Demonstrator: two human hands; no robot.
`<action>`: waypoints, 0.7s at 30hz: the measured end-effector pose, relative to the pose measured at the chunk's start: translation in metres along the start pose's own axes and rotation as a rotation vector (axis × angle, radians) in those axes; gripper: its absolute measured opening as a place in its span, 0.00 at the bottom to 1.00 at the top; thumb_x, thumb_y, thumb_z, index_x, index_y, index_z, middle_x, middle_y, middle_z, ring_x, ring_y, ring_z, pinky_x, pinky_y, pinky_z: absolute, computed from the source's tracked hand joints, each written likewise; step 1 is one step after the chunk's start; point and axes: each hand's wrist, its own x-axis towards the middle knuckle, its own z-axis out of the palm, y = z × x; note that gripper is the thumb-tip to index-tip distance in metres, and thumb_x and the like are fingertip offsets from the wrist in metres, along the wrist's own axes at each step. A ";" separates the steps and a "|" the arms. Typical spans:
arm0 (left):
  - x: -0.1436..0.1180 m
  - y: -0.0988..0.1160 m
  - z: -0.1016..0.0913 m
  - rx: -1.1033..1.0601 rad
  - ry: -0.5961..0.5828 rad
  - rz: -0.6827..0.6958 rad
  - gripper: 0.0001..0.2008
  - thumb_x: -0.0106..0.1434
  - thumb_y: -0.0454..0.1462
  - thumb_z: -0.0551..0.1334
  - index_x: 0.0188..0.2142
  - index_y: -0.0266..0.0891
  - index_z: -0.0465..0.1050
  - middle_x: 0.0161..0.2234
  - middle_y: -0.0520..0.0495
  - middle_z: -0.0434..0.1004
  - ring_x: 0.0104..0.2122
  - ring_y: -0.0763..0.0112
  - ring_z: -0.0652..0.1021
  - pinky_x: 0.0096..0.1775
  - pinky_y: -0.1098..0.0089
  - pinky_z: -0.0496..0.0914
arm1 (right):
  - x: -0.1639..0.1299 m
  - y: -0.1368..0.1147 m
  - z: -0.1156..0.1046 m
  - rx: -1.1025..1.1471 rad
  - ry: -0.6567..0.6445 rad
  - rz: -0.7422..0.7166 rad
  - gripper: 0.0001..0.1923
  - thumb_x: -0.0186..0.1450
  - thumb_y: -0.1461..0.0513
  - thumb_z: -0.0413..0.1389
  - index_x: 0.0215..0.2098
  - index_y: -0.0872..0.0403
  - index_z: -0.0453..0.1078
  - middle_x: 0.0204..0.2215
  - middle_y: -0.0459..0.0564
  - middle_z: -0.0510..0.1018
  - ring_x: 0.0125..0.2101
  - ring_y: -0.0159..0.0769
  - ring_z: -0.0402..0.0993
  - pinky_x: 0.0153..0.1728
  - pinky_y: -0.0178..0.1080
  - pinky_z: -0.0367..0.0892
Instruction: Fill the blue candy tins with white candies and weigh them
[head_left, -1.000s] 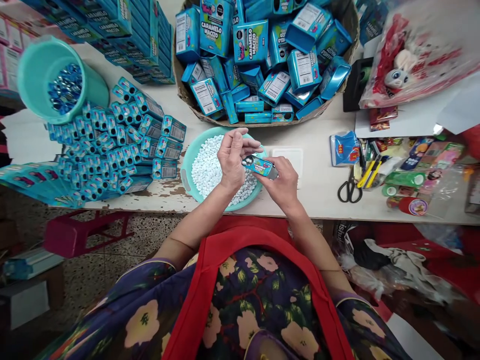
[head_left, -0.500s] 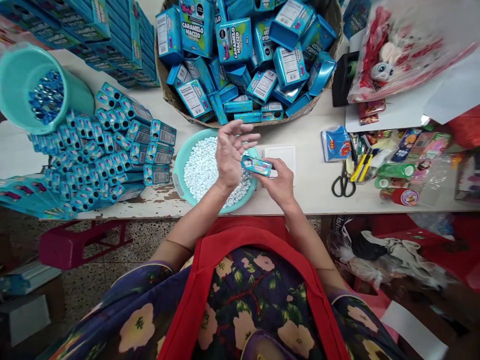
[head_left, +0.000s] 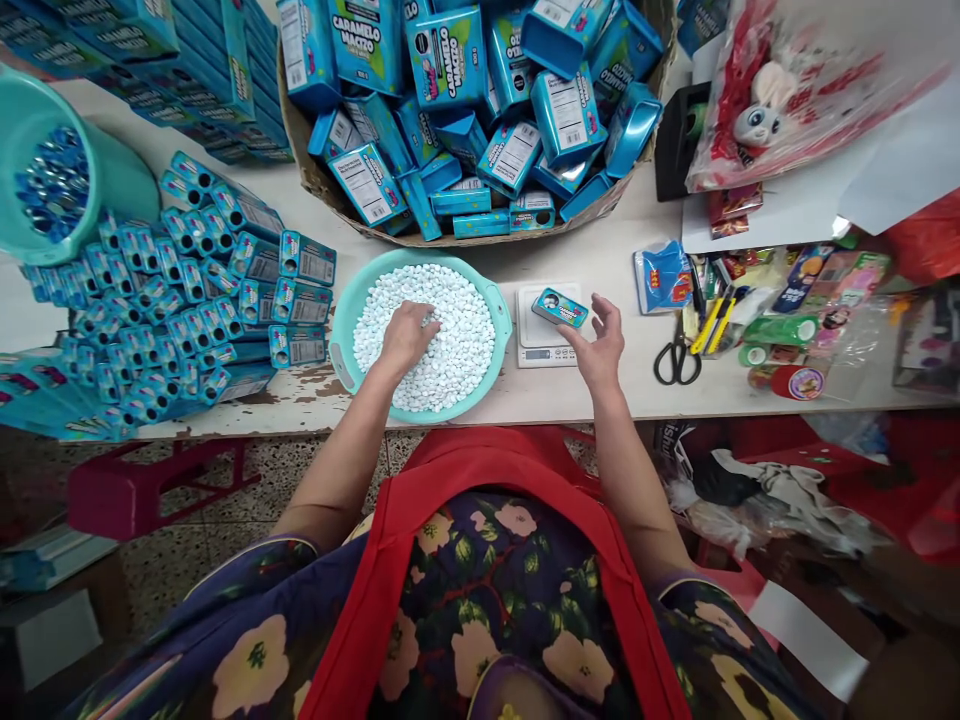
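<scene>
A blue tin [head_left: 561,307] is sitting on the platform of a digital scale [head_left: 534,335], its round opening facing up. The right hand [head_left: 602,345] is hovering at the scale's right side, its fingers spread and released, the thumb pointing at the tin's near side. Just left of the scale, a turquoise basin [head_left: 341,345] is holding white candies [head_left: 469,335], and the left hand [head_left: 407,338] is resting among them; the view is too coarse to tell whether its fingers are grasping any, or whether the right thumb is touching the tin. A thumb leaning on the tin could be skewing the reading, while a harder nudge could be tipping it over and spilling its contents; a careless left hand could be scattering candies onto the scale. Beyond the scale, a cardboard box [head_left: 600,207] is holding a heap of loose tins [head_left: 566,115]. Left of the scale, past the basin, tins in rows [head_left: 302,257] are standing on the worktop [head_left: 555,395]; to its right, black scissors [head_left: 678,362] are lying.
</scene>
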 end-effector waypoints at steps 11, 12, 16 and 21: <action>0.004 -0.014 -0.008 -0.439 0.046 -0.115 0.09 0.49 0.35 0.68 0.32 0.36 0.77 0.27 0.49 0.75 0.30 0.67 0.75 0.36 0.68 0.68 | -0.047 0.037 -0.063 -0.080 0.316 0.240 0.25 0.55 0.50 0.62 0.45 0.56 0.70 0.45 0.56 0.78 0.44 0.41 0.76 0.48 0.48 0.71; 0.004 -0.016 -0.010 -0.590 0.063 -0.158 0.10 0.47 0.35 0.69 0.31 0.35 0.76 0.26 0.50 0.74 0.27 0.70 0.74 0.33 0.69 0.68 | -0.051 0.040 -0.064 -0.081 0.330 0.254 0.25 0.55 0.49 0.62 0.44 0.56 0.70 0.44 0.56 0.78 0.43 0.40 0.76 0.47 0.48 0.72; 0.001 -0.022 -0.024 -1.074 0.070 -0.285 0.14 0.43 0.34 0.72 0.31 0.35 0.75 0.23 0.52 0.73 0.23 0.76 0.73 0.29 0.73 0.70 | -0.064 0.046 -0.062 -0.071 0.358 0.286 0.25 0.54 0.49 0.62 0.42 0.57 0.71 0.41 0.56 0.79 0.41 0.40 0.76 0.46 0.46 0.72; -0.003 -0.025 -0.038 -1.382 -0.017 -0.250 0.12 0.52 0.38 0.69 0.36 0.37 0.75 0.31 0.48 0.77 0.27 0.77 0.76 0.29 0.76 0.72 | -0.067 0.045 -0.054 -0.046 0.338 0.293 0.24 0.54 0.49 0.62 0.41 0.57 0.72 0.40 0.56 0.80 0.40 0.39 0.76 0.45 0.45 0.71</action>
